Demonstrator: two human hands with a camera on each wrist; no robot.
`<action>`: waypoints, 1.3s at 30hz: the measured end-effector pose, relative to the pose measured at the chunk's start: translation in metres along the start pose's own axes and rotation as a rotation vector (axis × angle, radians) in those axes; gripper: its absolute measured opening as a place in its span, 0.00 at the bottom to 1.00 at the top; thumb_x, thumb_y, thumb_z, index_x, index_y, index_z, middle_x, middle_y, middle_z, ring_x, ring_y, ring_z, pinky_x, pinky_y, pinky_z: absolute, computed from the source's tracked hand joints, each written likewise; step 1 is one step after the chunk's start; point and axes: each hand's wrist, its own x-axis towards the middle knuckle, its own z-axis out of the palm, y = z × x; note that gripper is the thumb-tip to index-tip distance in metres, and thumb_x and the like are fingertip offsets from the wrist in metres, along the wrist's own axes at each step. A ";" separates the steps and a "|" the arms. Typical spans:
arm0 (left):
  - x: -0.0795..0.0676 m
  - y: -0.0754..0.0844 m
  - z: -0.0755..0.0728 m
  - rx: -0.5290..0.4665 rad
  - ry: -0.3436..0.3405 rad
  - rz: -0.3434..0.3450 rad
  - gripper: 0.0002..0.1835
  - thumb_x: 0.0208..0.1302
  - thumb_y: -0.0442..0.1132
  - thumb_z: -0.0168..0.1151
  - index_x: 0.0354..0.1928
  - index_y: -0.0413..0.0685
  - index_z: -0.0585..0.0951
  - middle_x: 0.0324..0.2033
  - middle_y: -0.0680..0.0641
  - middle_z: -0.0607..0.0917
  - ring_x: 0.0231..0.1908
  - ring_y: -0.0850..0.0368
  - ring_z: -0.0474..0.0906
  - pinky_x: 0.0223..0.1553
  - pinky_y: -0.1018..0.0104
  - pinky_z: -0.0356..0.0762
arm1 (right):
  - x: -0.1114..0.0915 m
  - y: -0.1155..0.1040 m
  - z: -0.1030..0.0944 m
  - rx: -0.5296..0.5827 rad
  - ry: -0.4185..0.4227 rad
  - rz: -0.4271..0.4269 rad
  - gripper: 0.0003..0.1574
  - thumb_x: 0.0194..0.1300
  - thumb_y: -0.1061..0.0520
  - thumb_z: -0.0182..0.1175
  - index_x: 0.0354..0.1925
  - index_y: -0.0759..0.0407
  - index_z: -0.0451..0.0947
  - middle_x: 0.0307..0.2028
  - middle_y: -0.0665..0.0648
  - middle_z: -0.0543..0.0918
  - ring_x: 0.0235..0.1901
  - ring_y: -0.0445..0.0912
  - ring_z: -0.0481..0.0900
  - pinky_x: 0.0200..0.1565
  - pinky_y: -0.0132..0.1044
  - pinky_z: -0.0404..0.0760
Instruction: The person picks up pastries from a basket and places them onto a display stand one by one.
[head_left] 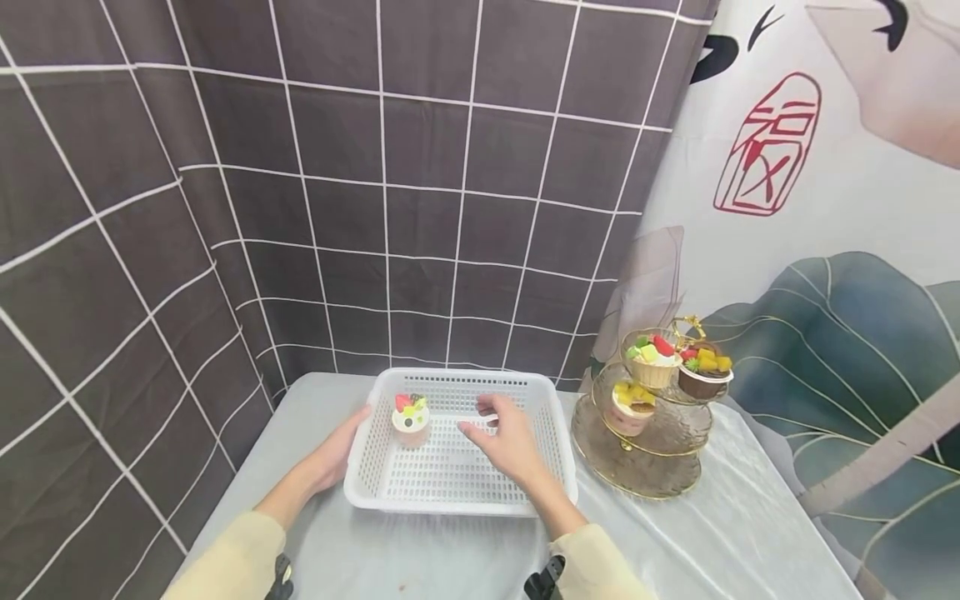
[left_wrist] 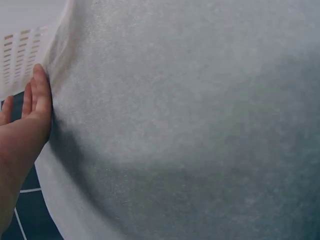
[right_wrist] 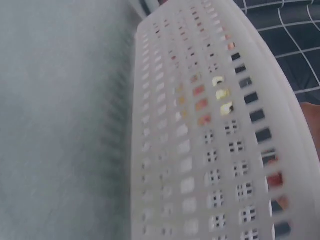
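Observation:
A white perforated plastic basket (head_left: 465,506) rests on the covered table. Near its left end stands a pink dessert cup (head_left: 411,427) topped with white cream and fruit pieces. My left hand (head_left: 335,452) lies along the basket's left side, fingers extended against it; in the left wrist view this hand (left_wrist: 32,117) is beside the basket's wall (left_wrist: 22,57). Over the basket's right half hovers my right hand (head_left: 513,437), thumb and fingers apart and holding nothing. In the right wrist view the basket's side wall (right_wrist: 170,135) hides most of that hand.
To the basket's right is a tiered tray stand (head_left: 652,479) with gold rims. It carries a yellowish dessert cup (head_left: 651,367), a brown one (head_left: 703,379) and a pink one (head_left: 626,421). A dark gridded curtain (head_left: 427,217) hangs behind the table.

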 end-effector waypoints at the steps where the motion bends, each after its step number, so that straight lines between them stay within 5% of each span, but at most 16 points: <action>1: 0.001 0.001 -0.001 0.008 0.004 0.006 0.45 0.82 0.71 0.33 0.87 0.51 0.44 0.81 0.33 0.57 0.79 0.32 0.57 0.77 0.38 0.60 | 0.002 -0.002 0.002 0.003 -0.004 -0.007 0.35 0.67 0.48 0.74 0.62 0.68 0.78 0.52 0.63 0.86 0.54 0.57 0.85 0.54 0.54 0.88; 10: 0.006 0.014 0.000 0.118 0.017 0.034 0.39 0.86 0.62 0.33 0.85 0.44 0.50 0.79 0.32 0.63 0.77 0.34 0.63 0.73 0.45 0.70 | 0.020 -0.007 0.028 0.055 -0.014 -0.024 0.34 0.66 0.51 0.74 0.61 0.71 0.78 0.53 0.67 0.85 0.54 0.58 0.83 0.55 0.54 0.87; 26: 0.006 0.009 0.000 0.045 0.053 0.023 0.36 0.86 0.58 0.41 0.83 0.45 0.56 0.76 0.33 0.69 0.74 0.35 0.68 0.69 0.46 0.76 | 0.031 -0.011 0.052 -0.045 -0.049 0.052 0.42 0.64 0.46 0.75 0.67 0.66 0.75 0.61 0.66 0.82 0.62 0.61 0.80 0.67 0.58 0.77; 39: 0.005 0.006 -0.003 0.038 0.068 0.019 0.40 0.83 0.63 0.44 0.83 0.45 0.56 0.77 0.34 0.67 0.75 0.36 0.66 0.73 0.43 0.69 | 0.025 -0.004 0.056 -0.118 -0.228 0.107 0.53 0.65 0.42 0.74 0.77 0.65 0.66 0.73 0.66 0.72 0.73 0.63 0.69 0.74 0.60 0.68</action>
